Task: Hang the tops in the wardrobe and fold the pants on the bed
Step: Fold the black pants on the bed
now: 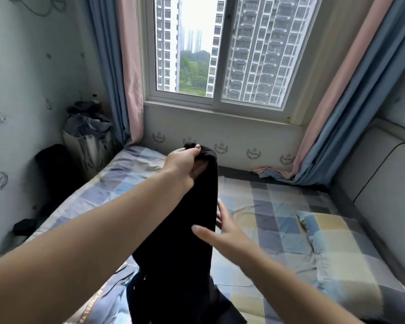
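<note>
Starting at the left, we see a full bag [89, 134] against the wall, then our left hand [185, 161] clenched around the top end of the black pants [185, 230], which hang down above the checked bed [290, 230]. Our right hand [222, 232] has its fingers spread loosely around the hanging cloth, thumb in front. We judge the pants-folding step just begun; next they need laying flat and doubling over.
</note>
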